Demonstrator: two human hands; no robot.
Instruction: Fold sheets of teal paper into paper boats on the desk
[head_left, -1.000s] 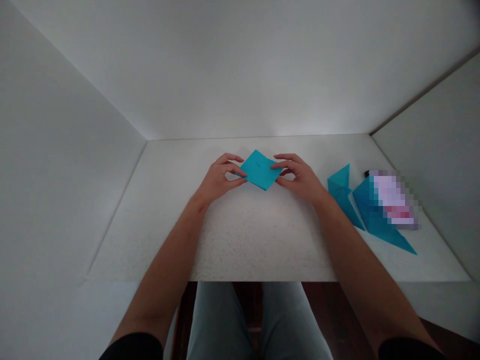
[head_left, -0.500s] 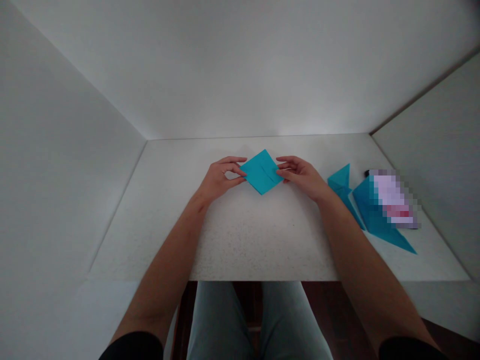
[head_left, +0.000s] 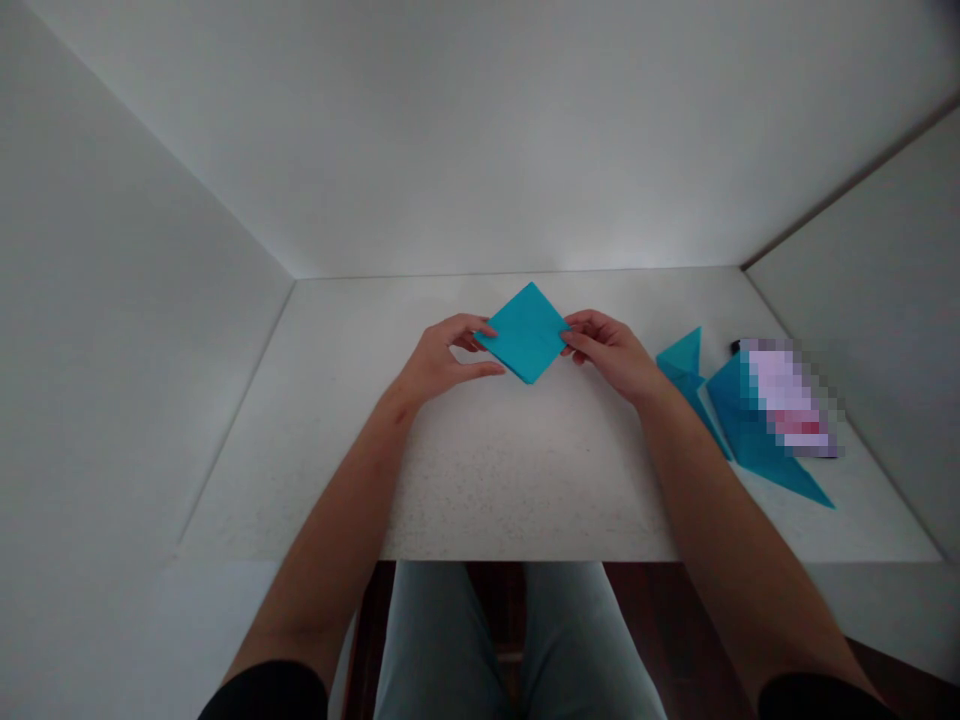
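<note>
Currently, the right hand (head_left: pixel 606 350) pinches one corner of a folded turquoise origami square (head_left: pixel 528 334), while the left hand (head_left: pixel 444 357), thumb spread open, touches the opposite corner.

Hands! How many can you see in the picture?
2. The left hand is at the left corner of the blue square; the right hand pinches its right corner. No other hands show.
</note>
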